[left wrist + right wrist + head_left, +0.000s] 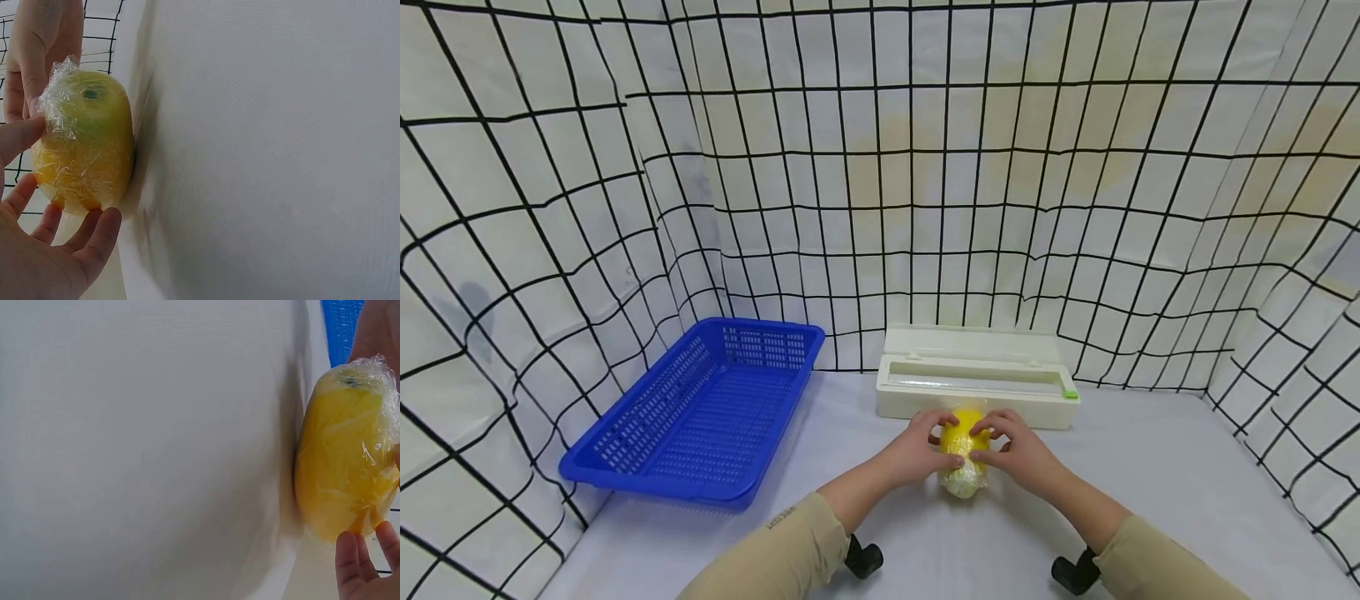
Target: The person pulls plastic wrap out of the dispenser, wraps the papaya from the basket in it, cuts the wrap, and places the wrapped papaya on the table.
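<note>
An oblong yellow fruit (964, 454), greenish at its near end, lies on the white table wrapped in clear cling film. My left hand (917, 450) grips it from the left, fingertips and thumb on the film. From the other side my right hand (1021, 450) holds it the same way. In the left wrist view, crinkled film bunches along the upper side of the fruit (94, 144), with a small dark spot at its end. The right wrist view has smoother film over the fruit (340, 456), with fingertips of the right hand (369, 569) at its far end.
Right behind the fruit stands a white cling film dispenser (977, 410), lid raised, a clear roll inside and a green tab at its right. A blue plastic basket (655, 483) sits at the left. Black grid panels (910, 208) over white sheeting surround the table.
</note>
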Tool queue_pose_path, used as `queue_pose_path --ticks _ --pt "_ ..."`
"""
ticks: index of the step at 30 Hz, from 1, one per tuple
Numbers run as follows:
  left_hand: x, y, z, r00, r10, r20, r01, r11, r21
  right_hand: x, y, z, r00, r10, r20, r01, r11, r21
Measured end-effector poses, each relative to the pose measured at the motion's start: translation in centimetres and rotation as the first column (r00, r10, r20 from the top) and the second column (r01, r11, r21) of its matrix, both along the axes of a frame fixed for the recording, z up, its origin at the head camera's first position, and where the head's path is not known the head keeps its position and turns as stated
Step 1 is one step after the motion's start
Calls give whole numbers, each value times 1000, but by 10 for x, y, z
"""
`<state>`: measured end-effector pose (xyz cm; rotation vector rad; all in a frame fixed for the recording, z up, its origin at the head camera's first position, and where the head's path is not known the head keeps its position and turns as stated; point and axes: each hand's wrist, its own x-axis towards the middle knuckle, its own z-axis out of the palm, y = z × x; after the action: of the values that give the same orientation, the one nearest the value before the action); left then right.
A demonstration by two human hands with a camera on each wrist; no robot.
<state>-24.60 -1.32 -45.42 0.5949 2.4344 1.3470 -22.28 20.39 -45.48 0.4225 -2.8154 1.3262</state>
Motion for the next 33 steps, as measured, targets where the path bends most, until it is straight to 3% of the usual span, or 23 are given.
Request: queue_pose_path --ticks 7,15,21,24,26,33 --pt "8 -3 -3 999 4 -39 -5 1000 -29 6 0 -1 1000 9 -8 -9 1000 19" --pt "21 -7 5 996 -26 -84 21 998 -66 27 -9 1 990 -133 41 124 978 165" --pt "20 -20 8 991 86 -100 -97 990 -104 30 -9 3 977 -170 129 147 974 175" --pt "12 -30 7 981 141 -133 -157 980 -119 29 -2 5 980 -129 153 104 981 162" --pt "7 -37 6 977 142 -157 -164 977 -135 27 4 5 985 -81 155 56 986 158" --pt "-6 -46 1 991 6 -130 -30 983 -183 18 21 5 983 145 111 -160 976 149"
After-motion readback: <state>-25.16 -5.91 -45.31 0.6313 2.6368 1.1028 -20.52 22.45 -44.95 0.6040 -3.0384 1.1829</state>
